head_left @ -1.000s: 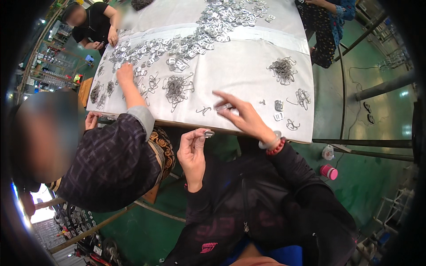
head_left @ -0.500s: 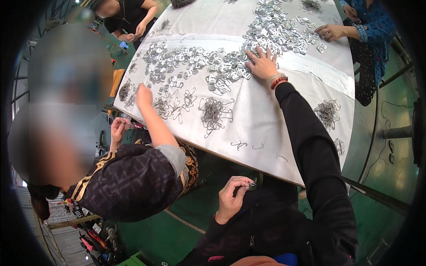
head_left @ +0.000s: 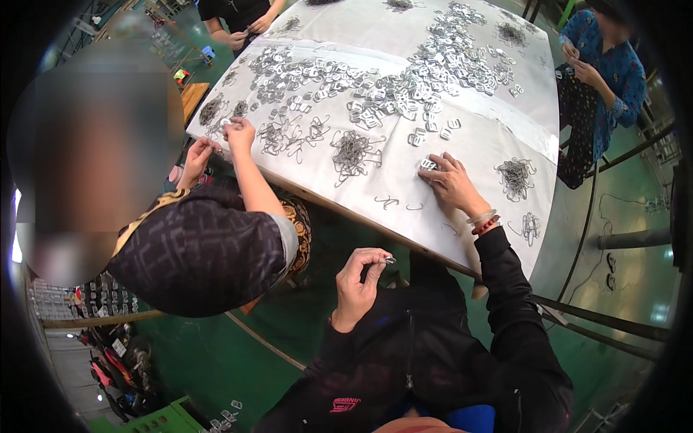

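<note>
My left hand is closed in a pinch off the near table edge. A small shiny metal piece sticks out from its fingertips; its exact shape is too small to make out. Over the near part of the table, my right hand has its fingers curled onto flat silver metal buckles at the cloth. Between that hand and the big buckle pile lie a few loose buckles. A tangle of bent wire hooks lies left of my right hand, and another hook heap to its right.
White cloth covers the table. Close on my left, a person in a dark patterned top handles small pieces at the table. Another in a blue shirt stands at the far right, and one in black at the far left.
My right hand has drawn back from the pile toward me, with buckles under its fingers. Loose buckles now lie between. The blue-shirted person's hand has left the table.
</note>
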### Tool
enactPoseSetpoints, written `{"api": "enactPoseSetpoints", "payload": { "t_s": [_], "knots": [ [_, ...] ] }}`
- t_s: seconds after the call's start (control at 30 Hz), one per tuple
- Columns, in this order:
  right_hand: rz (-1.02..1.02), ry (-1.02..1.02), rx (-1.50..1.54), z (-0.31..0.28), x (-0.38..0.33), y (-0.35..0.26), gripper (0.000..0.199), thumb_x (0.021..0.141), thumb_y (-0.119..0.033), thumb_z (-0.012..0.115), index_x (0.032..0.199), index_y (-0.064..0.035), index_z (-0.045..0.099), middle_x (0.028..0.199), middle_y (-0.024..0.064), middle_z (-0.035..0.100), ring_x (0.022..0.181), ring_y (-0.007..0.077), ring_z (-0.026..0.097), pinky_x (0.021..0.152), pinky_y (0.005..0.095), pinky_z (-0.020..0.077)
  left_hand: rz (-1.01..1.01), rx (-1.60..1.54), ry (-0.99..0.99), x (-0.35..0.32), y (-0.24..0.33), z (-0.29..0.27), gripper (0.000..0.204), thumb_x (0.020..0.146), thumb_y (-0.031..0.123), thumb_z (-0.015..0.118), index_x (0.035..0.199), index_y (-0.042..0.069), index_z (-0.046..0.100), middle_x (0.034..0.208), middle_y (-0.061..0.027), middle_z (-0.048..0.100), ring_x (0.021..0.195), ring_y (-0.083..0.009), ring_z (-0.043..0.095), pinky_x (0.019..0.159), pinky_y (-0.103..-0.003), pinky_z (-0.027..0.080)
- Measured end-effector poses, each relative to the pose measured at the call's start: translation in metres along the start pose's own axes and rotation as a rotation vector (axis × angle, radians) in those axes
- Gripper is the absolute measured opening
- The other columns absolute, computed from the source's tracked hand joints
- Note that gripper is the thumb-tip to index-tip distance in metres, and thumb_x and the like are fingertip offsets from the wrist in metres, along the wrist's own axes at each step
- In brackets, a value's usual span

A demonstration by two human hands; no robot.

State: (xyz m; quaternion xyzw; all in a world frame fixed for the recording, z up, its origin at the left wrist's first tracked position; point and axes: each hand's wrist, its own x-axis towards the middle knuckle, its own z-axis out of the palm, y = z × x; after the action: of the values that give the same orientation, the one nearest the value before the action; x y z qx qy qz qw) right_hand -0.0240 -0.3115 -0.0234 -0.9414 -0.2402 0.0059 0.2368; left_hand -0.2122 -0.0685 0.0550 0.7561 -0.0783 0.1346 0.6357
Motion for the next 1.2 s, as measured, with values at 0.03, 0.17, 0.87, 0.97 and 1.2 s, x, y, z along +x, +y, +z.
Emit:
{"api": "enactPoseSetpoints", "payload": {
  "t_s": [0.03, 0.17, 0.87, 0.97, 1.2],
  "knots": [
    [0.01, -0.094, 0.015, -0.009, -0.004, -0.002, 0.037, 0.088, -0.007, 0.061, 0.122, -0.0192, 0.067, 0.143, 0.0095, 0.047, 0.136, 0.0382, 0.037, 0.107, 0.0453, 0.0381, 0.005, 0.001, 0.011, -0.003, 0.002, -0.001, 0.007, 0.091, 0.001, 0.063, 0.094, -0.001, 0.057, 0.094, -0.0134, 0.067, 0.084, -0.0221, 0.066, 0.076, -0.03, 0.052],
    [0.114, 0.422, 0.336, -0.042, -0.013, -0.009, 0.034, 0.085, -0.002, 0.063, 0.117, -0.0117, 0.069, 0.126, 0.0145, 0.061, 0.106, 0.0251, 0.063, 0.082, 0.0321, 0.0533, 0.044, 0.03, 0.046, -0.011, 0.007, -0.007, 0.007, 0.09, 0.0, 0.063, 0.094, -0.001, 0.057, 0.094, -0.0134, 0.067, 0.085, -0.0223, 0.066, 0.077, -0.03, 0.052],
    [0.24, 0.234, 0.555, -0.018, -0.043, -0.054, 0.024, 0.082, 0.001, 0.067, 0.106, 0.0003, 0.071, 0.088, 0.016, 0.069, 0.082, 0.0228, 0.069, 0.073, 0.0301, 0.0534, 0.121, 0.093, -0.022, -0.012, 0.012, -0.008, 0.003, 0.091, -0.003, 0.061, 0.094, -0.003, 0.061, 0.091, -0.0113, 0.067, 0.084, -0.0161, 0.066, 0.078, -0.029, 0.053],
    [0.18, 0.175, 1.066, -0.024, -0.078, -0.118, 0.027, 0.087, 0.005, 0.062, 0.113, 0.0041, 0.068, 0.088, 0.0069, 0.069, 0.086, 0.0154, 0.069, 0.078, 0.0272, 0.0551, 0.047, 0.093, -0.048, -0.009, 0.006, 0.002, 0.008, 0.086, -0.004, 0.065, 0.093, -0.002, 0.062, 0.087, -0.0116, 0.066, 0.08, -0.0236, 0.067, 0.071, -0.031, 0.053],
    [0.294, 0.136, 1.358, -0.035, -0.096, -0.169, 0.019, 0.088, 0.007, 0.062, 0.107, 0.0078, 0.066, 0.097, 0.0111, 0.071, 0.09, 0.0147, 0.068, 0.082, 0.0262, 0.0548, 0.019, 0.219, -0.105, -0.002, -0.002, 0.008, 0.009, 0.088, 0.0, 0.066, 0.095, -0.001, 0.061, 0.086, -0.0112, 0.066, 0.077, -0.0219, 0.067, 0.069, -0.031, 0.052]
  ]
}}
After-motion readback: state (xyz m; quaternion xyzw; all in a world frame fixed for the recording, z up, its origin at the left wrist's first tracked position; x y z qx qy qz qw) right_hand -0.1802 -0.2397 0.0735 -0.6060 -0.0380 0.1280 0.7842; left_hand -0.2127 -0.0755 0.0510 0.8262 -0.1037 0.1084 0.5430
